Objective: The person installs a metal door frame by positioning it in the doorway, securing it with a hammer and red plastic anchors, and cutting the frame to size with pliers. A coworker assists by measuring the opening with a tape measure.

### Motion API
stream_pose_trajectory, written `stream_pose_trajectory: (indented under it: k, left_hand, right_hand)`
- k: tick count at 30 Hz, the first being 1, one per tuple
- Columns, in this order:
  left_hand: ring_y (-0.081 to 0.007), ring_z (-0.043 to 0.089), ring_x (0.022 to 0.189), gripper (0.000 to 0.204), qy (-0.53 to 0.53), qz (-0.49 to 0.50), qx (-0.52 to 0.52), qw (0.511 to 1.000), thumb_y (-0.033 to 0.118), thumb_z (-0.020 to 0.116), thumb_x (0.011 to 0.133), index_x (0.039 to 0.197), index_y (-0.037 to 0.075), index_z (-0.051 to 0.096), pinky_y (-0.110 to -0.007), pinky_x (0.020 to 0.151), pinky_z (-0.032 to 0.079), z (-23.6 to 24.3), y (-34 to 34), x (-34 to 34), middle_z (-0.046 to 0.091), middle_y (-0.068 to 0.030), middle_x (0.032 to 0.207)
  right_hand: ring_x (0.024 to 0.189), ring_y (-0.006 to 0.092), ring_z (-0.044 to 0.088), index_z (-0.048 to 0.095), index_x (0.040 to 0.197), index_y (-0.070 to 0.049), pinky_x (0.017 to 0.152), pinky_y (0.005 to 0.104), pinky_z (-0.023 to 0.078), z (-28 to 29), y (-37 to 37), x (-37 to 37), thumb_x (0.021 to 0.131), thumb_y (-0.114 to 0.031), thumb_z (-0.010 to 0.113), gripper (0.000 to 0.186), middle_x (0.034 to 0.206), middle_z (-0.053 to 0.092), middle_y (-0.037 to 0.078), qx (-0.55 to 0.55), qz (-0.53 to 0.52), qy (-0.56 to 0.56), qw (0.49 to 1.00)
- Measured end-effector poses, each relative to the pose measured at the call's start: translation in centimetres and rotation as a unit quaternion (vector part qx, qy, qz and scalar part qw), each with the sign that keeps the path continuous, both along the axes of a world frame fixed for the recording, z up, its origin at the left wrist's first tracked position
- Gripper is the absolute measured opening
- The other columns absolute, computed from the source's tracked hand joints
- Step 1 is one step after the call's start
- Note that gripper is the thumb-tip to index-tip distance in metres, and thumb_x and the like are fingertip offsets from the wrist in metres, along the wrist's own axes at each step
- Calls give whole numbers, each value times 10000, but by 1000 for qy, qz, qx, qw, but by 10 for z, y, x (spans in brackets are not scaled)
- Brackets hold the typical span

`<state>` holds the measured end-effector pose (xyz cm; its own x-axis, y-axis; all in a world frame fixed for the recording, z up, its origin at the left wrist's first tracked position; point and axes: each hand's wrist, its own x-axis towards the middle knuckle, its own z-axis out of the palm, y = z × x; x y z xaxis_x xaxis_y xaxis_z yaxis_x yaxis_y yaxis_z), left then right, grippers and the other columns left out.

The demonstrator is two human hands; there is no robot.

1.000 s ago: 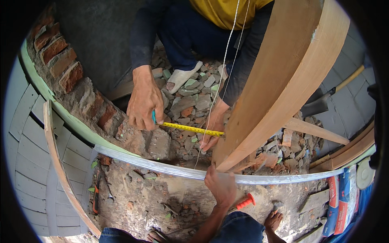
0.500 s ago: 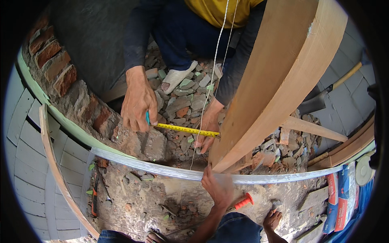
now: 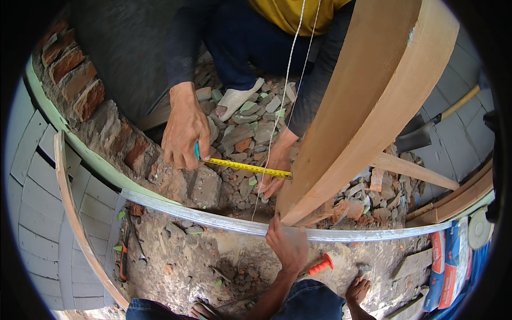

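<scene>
My left hand grips the foot of a wooden post where a long metal strip crosses it. My right hand, low on the right, is closed, fingers near a small grey object; what it holds is unclear. Another person's hand holds a teal-cased tape measure, its yellow blade stretched to the post, where their other hand steadies the end. Two white strings hang beside the post.
A curved brick edge, rubble and a bent wooden lath surround the work. A shovel, wooden brace and bags are right. An orange-handled tool and red-handled tool lie below.
The whole view shifts slightly. The hands, tape and post keep nearly the same places.
</scene>
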<state>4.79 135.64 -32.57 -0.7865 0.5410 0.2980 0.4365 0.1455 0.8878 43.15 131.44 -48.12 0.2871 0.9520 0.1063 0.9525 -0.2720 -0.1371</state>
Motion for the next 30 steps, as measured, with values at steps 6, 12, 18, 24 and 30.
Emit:
stream_pose_trajectory:
  k: [6, 12, 18, 24, 30]
  left_hand:
    - [-417, 374, 1297, 808, -15, 2, -12, 1000, 189, 765, 802, 1462, -46, 362, -526, 1114, 263, 1, 1, 0, 420, -256, 1418]
    - [-422, 380, 1295, 805, -13, 5, -20, 1000, 189, 763, 804, 1460, -50, 362, -532, 1118, 263, 3, 1, 0, 426, -254, 1410]
    - [-453, 385, 1263, 718, 9, -5, -9, 1000, 323, 594, 976, 1490, -88, 307, -567, 1085, 261, 4, 1, 0, 399, -309, 1390]
    - [-447, 382, 1264, 724, 7, -5, -7, 1000, 302, 599, 970, 1503, -82, 293, -567, 1085, 261, 0, -1, 1, 388, -303, 1409]
    - [-440, 364, 1280, 746, 4, -10, -4, 1000, 272, 614, 951, 1518, -70, 269, -562, 1084, 259, 1, -1, 0, 377, -297, 1425]
  right_hand:
    - [1067, 474, 488, 511, 1011, 58, 919, 577, 410, -4, 0, 2, 987, -283, 553, 344, 1086, 495, 266, 16, 7, -4, 1000]
    - [1067, 470, 490, 514, 1019, 57, 921, 569, 412, -4, 0, 3, 981, -263, 558, 326, 1085, 498, 262, 7, 3, -2, 1000]
    - [1064, 456, 496, 524, 1024, 55, 921, 551, 419, -2, 0, 2, 982, -265, 547, 324, 1076, 509, 257, 8, 7, -10, 1000]
    - [1065, 456, 498, 522, 988, 49, 926, 556, 422, 7, 0, -6, 998, -323, 534, 373, 1067, 505, 256, -6, -6, -17, 1000]
    - [1062, 455, 499, 516, 950, 41, 926, 562, 421, 12, 2, -11, 1000, -347, 530, 392, 1056, 498, 248, -14, -15, -28, 999]
